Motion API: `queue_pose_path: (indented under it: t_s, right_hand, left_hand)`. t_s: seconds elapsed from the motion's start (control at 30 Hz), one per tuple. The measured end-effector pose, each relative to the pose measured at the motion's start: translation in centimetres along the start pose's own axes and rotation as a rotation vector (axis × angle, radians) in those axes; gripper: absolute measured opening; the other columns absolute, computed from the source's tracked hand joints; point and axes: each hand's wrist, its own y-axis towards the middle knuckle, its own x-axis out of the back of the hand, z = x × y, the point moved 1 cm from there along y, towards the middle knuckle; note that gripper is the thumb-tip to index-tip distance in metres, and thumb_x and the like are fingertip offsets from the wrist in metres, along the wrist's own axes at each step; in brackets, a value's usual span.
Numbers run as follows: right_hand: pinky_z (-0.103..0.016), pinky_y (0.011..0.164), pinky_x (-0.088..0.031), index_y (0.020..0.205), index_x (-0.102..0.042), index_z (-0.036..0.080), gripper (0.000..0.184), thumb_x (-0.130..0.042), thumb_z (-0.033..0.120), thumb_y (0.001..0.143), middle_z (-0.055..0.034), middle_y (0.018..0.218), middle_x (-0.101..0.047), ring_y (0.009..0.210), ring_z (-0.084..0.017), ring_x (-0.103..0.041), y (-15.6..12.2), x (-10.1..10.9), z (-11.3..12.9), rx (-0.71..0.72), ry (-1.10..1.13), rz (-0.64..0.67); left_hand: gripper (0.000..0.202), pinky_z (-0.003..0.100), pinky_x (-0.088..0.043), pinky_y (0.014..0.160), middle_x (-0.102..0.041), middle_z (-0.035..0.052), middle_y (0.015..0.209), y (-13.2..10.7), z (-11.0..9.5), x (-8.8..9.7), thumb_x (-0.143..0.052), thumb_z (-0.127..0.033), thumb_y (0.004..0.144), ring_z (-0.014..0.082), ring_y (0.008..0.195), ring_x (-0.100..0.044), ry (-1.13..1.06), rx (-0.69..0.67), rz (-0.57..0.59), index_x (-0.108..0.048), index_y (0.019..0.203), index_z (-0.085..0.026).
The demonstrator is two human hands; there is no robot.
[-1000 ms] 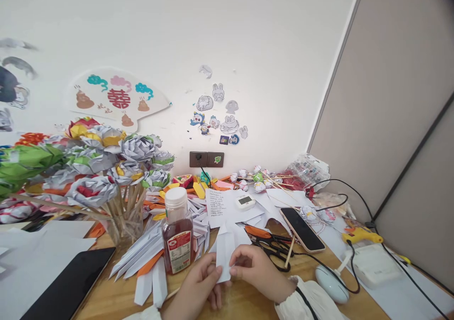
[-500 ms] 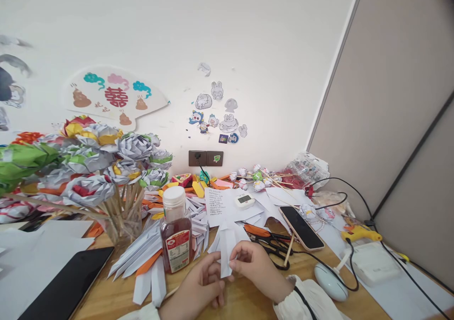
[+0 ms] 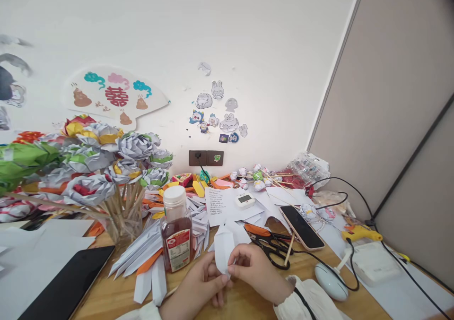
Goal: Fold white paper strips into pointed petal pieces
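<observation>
A small folded piece of white paper stands upright between my two hands at the front middle of the table. My left hand grips its lower end, thumb against the near side. The thumb and fingertips of my right hand pinch its lower right edge. Behind it lie more white paper pieces. Left of my hands stands a bottle with a white cap and dark red contents. Black-handled scissors rest just beyond my right hand.
Folded paper strips lie left of the bottle, near paper flowers on sticks. A black tablet is at the front left. To the right are a phone, a mouse, a yellow glue gun and cables. A white timer sits behind.
The paper in my hands has turned, showing a wider, curved face. My left thumb has moved up onto its lower end, and my right hand still pinches the edge.
</observation>
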Motion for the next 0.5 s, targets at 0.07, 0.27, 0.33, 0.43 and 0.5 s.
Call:
queue_pose_path:
  t_s: [0.07,0.27,0.33,0.43,0.5]
  right_hand:
    - [-0.019,0.053,-0.036,0.07,-0.059,0.015,0.012,-0.059,0.027,0.067,0.0015,0.06,-0.055,0.057,-0.01,-0.049,0.0,0.1,0.1,0.001,-0.005,0.007]
    - [-0.02,0.055,-0.037,0.071,-0.06,0.015,0.012,-0.057,0.026,0.068,0.0005,0.063,-0.056,0.06,-0.011,-0.048,-0.1,0.7,0.9,0.025,0.037,0.046]
    - [-0.02,0.056,-0.037,0.07,-0.059,0.014,0.011,-0.056,0.025,0.069,0.0003,0.064,-0.056,0.061,-0.011,-0.048,-0.1,0.9,1.1,0.036,0.068,0.053]
    - [-0.02,0.056,-0.037,0.07,-0.058,0.014,0.008,-0.055,0.022,0.069,0.0006,0.064,-0.055,0.061,-0.011,-0.048,-0.1,1.3,1.4,0.038,0.107,0.073]
    - [-0.02,0.056,-0.037,0.07,-0.058,0.014,0.007,-0.055,0.021,0.068,0.0009,0.064,-0.054,0.061,-0.01,-0.048,-0.2,1.6,1.6,0.023,0.123,0.09]
  left_hand:
    - [0.034,0.015,-0.037,0.034,-0.061,-0.0011,0.059,0.0,-0.1,0.0,-0.061,-0.04,0.062,0.0073,0.037,-0.054,-0.001,0.018,-0.02,-0.046,0.081,-0.016]
    - [0.034,0.016,-0.039,0.034,-0.064,0.0025,0.062,0.1,-0.1,0.3,-0.056,-0.046,0.064,0.0086,0.037,-0.056,-0.024,0.071,-0.047,-0.048,0.072,-0.014]
    - [0.035,0.017,-0.04,0.034,-0.064,0.0028,0.063,0.2,0.1,0.4,-0.056,-0.047,0.063,0.009,0.037,-0.056,-0.034,0.071,-0.046,-0.046,0.073,-0.015]
    - [0.045,0.017,-0.04,0.034,-0.061,-0.001,0.06,0.3,0.3,0.7,-0.061,-0.046,0.059,0.01,0.037,-0.056,-0.065,0.032,-0.052,-0.041,0.087,-0.017]
    - [0.056,0.017,-0.04,0.033,-0.057,-0.0044,0.058,0.3,0.5,0.8,-0.066,-0.044,0.056,0.0096,0.037,-0.055,-0.09,-0.004,-0.049,-0.036,0.096,-0.019]
